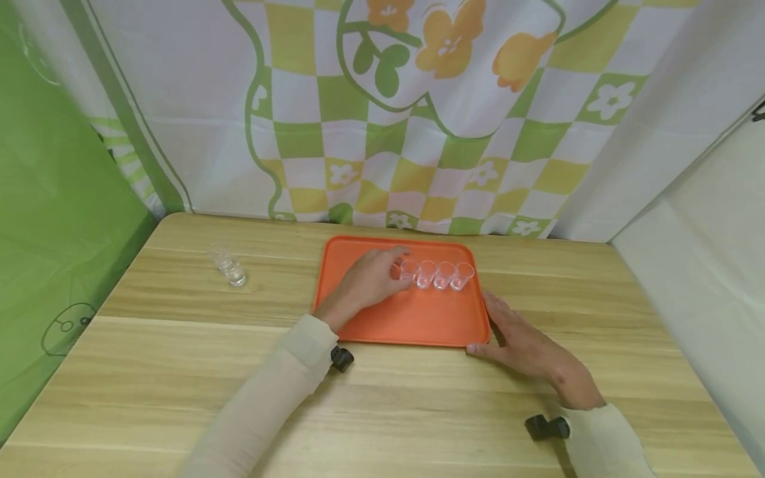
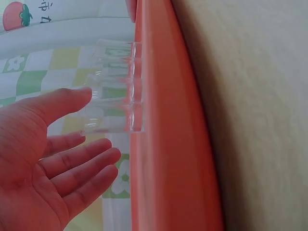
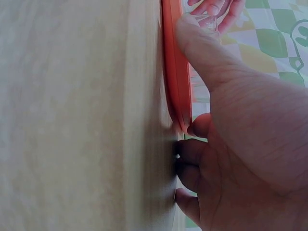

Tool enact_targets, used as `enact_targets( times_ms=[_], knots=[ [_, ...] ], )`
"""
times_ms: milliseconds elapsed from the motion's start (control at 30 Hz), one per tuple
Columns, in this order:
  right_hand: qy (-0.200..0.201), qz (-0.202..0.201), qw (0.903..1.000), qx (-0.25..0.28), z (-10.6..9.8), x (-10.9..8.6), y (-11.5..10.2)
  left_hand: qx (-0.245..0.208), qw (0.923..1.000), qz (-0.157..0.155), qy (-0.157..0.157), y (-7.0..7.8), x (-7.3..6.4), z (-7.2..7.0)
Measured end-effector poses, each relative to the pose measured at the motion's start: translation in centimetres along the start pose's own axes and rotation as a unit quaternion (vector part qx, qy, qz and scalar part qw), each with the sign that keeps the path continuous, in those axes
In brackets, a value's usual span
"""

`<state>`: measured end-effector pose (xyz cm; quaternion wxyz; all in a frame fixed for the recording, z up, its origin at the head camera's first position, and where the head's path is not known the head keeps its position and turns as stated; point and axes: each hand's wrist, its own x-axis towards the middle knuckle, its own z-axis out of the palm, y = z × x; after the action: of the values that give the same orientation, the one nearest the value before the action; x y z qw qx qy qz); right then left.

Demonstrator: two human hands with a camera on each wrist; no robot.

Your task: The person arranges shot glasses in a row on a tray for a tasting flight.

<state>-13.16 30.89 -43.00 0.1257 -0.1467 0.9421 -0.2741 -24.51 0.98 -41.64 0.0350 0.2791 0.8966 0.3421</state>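
Several small clear cups (image 1: 445, 275) stand upright in a row on an orange tray (image 1: 406, 322). My left hand (image 1: 373, 275) is over the tray at the row's left end. In the left wrist view, its thumb and index finger lie on either side of the nearest cup's (image 2: 113, 118) rim, and the other fingers extend loosely. Whether the fingertips touch that cup is hard to tell. My right hand (image 1: 526, 345) rests at the tray's right side, thumb by the front corner and fingers along the edge. In the right wrist view, this hand's (image 3: 250, 130) fingertips reach the table.
More clear cups (image 1: 228, 265) sit close together on the wooden table (image 1: 406, 411), left of the tray. A patterned curtain (image 1: 382, 153) hangs behind the table's back edge. Green cloth (image 1: 54, 219) is on the left and white cloth (image 1: 705, 245) on the right.
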Motion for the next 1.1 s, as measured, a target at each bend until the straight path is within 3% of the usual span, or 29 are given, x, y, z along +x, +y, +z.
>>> enact_targets(
  times_ms=[233, 600, 933, 1100],
  knots=[
    [-0.001, 0.0, 1.0, -0.004, -0.1, 0.0, -0.1, -0.004, 0.9999, -0.012, 0.004, -0.2, -1.0, -0.7],
    [0.0, -0.006, 1.0, -0.001, -0.1, 0.0, -0.1, 0.024, 0.9997, -0.002, 0.004, -0.7, -2.6, -2.0],
    [0.002, -0.016, 0.9999, -0.001, 0.0, 0.4, -0.1, 0.032, 0.9994, -0.008, 0.009, -1.2, -5.5, -3.8],
    [0.003, -0.018, 0.9998, 0.004, 0.1, 0.2, -0.1, 0.051, 0.9984, 0.004, 0.026, -2.3, -6.9, -4.7]
  ],
)
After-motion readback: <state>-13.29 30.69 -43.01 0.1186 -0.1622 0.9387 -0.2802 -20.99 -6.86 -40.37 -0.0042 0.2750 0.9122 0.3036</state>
